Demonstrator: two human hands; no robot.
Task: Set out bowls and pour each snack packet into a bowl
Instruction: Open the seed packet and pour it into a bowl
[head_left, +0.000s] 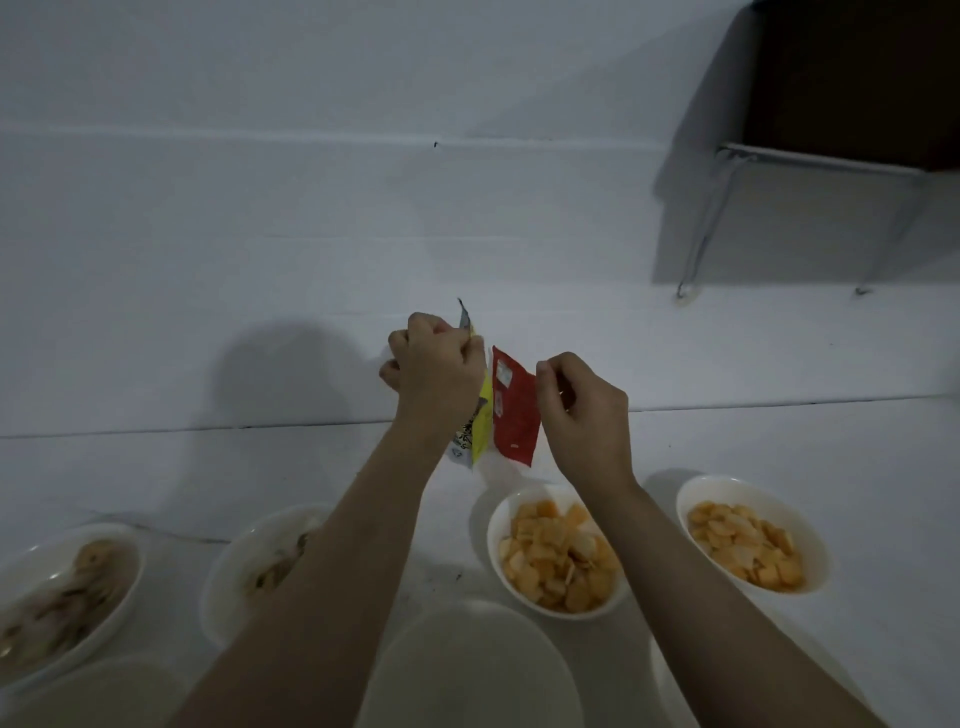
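Both hands are up over the white table (260, 467), working on one snack packet (511, 410) between them. Left hand (434, 366) is balled into a fist around the yellow side of the packet, with a torn silvery strip poking out above the knuckles. Right hand (582, 410) has thumb and forefinger pinched on the edge of the red side, the other fingers loosely curled. Packet hangs in the air, split down the middle, clear of the tabletop and just beyond the bowls.

Below it sits a white bowl of orange chips (558, 558), partly under the right forearm, and a second bowl of orange chips (748, 535) further right. On the left, a bowl with pale snacks (260, 566) is half hidden by the left forearm, and another bowl of brownish snacks (62, 592) sits at the far left edge. An empty white bowl (467, 670) is nearest the camera, bottom centre, pretty blurry. Another pale bowl (98, 691) shows bottom left, too blurry to tell what's in it.

Back right there's a dark box on thin metal legs (852, 83) against the wall
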